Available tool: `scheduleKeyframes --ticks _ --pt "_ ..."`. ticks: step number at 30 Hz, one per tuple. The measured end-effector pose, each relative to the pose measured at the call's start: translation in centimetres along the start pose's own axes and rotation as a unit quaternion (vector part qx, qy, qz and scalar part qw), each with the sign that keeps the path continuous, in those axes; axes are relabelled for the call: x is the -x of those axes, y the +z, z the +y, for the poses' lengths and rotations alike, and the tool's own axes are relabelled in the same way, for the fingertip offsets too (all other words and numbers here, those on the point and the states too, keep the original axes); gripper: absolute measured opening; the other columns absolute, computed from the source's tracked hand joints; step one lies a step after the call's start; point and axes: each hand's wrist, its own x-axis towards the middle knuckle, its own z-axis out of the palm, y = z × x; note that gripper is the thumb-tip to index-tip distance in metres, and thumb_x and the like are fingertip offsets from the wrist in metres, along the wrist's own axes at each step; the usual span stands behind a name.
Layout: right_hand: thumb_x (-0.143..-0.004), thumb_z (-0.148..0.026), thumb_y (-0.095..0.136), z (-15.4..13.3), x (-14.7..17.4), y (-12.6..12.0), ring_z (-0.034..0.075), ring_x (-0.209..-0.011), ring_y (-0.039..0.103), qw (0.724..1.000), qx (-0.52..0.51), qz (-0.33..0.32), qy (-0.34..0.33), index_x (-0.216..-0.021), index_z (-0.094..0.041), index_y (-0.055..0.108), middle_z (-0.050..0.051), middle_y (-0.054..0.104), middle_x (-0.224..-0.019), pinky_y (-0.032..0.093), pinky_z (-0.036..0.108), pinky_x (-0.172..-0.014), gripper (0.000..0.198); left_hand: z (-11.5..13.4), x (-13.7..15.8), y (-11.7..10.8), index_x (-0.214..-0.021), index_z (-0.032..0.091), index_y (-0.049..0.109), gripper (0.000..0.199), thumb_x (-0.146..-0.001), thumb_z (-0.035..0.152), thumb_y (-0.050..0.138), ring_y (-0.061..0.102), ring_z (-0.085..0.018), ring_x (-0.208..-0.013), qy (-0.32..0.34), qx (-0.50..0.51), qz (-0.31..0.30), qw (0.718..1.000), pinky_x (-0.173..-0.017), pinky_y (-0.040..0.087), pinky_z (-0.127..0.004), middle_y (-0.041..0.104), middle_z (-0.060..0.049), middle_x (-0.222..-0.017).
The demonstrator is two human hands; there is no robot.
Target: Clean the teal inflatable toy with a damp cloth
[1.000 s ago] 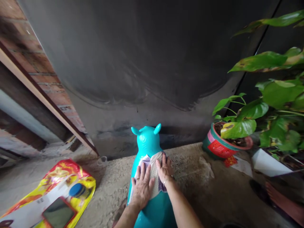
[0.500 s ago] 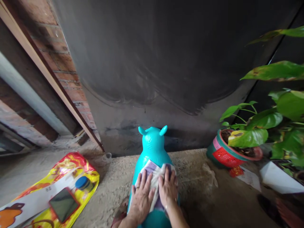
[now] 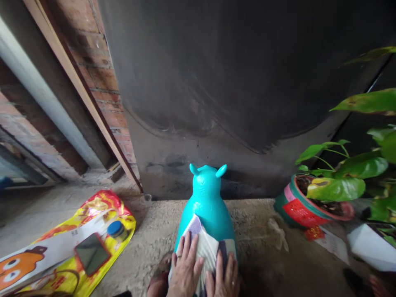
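Note:
A turquoise inflatable animal toy (image 3: 206, 185) with two small ears stands on the floor, its head towards the dark panel. A white and purple cloth (image 3: 206, 243) lies spread over its back. My left hand (image 3: 185, 264) rests flat on the cloth's left part, fingers stretched out. To its right, my right hand (image 3: 224, 276) presses on the cloth lower down, fingers extended and slightly apart. Neither hand is closed around anything. The toy's rear is mostly hidden under the cloth and hands.
At left, a yellow and red bag (image 3: 107, 202) lies under a phone (image 3: 93, 253), a blue-capped jar (image 3: 116, 230) and a printed white sheet (image 3: 58, 243). A potted plant (image 3: 297, 206) stands at right. The dark panel (image 3: 210, 82) rises behind the toy.
My right hand has moved back towards me along the toy. The cloth, bunched between the hands before, now lies flatter. The view has shifted slightly left.

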Motion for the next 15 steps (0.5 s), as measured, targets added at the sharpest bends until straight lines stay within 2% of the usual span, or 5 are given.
scheduleKeyframes --ticks 2,6,9,12,15 --pt "-0.089 -0.056 0.036 -1.0 -2.2 -1.4 0.042 -0.133 0.033 0.999 0.006 -0.036 0.001 -0.139 -0.022 0.041 0.020 0.034 -0.147 0.040 0.059 -0.095 0.061 0.4 -0.9 -0.5 -0.146 0.034 0.015 0.054 -0.094 0.038 0.029 0.003 -0.024 -0.145 -0.007 0.010 0.004 1.000 -0.113 0.020 -0.058 0.001 0.003 -0.157" --pt "-0.093 -0.047 0.034 -4.3 -10.5 -5.8 0.039 -0.139 0.018 0.992 -0.033 -0.117 -0.018 -0.145 -0.032 0.025 0.014 0.017 -0.155 0.033 0.061 -0.099 0.055 1.7 -4.3 -2.7 -0.147 0.031 0.009 0.054 -0.096 0.041 0.022 0.002 -0.024 -0.145 -0.036 0.051 -0.013 0.998 -0.112 0.021 -0.059 -0.001 0.001 -0.158" --pt "-0.093 -0.045 0.035 -5.6 -14.3 -7.5 0.039 -0.140 0.016 0.989 -0.057 -0.133 -0.020 -0.147 -0.032 0.017 0.015 0.010 -0.156 0.030 0.063 -0.101 0.058 2.3 -5.6 -3.8 -0.148 0.029 0.009 0.054 -0.096 0.039 0.019 0.003 -0.025 -0.145 -0.064 0.073 -0.024 0.995 -0.111 0.023 -0.059 -0.001 -0.001 -0.158" --pt "-0.092 -0.048 0.036 -4.8 -12.5 -6.4 0.037 -0.141 0.015 0.990 -0.065 -0.114 -0.045 -0.146 -0.032 0.021 0.013 0.011 -0.156 0.029 0.061 -0.103 0.058 1.8 -4.4 -3.4 -0.148 0.027 0.011 0.053 -0.096 0.036 0.019 0.005 -0.024 -0.145 -0.051 0.067 -0.012 0.996 -0.112 0.021 -0.058 0.001 -0.002 -0.158" --pt "-0.090 -0.056 0.037 -2.5 -6.8 -3.3 0.034 -0.140 0.019 0.989 -0.071 -0.065 -0.114 -0.141 -0.034 0.035 0.008 0.021 -0.153 0.031 0.057 -0.105 0.055 0.7 -1.9 -2.2 -0.147 0.026 0.014 0.053 -0.095 0.035 0.024 0.006 -0.024 -0.145 -0.045 0.054 -0.010 0.997 -0.112 0.023 -0.055 0.005 -0.003 -0.157"
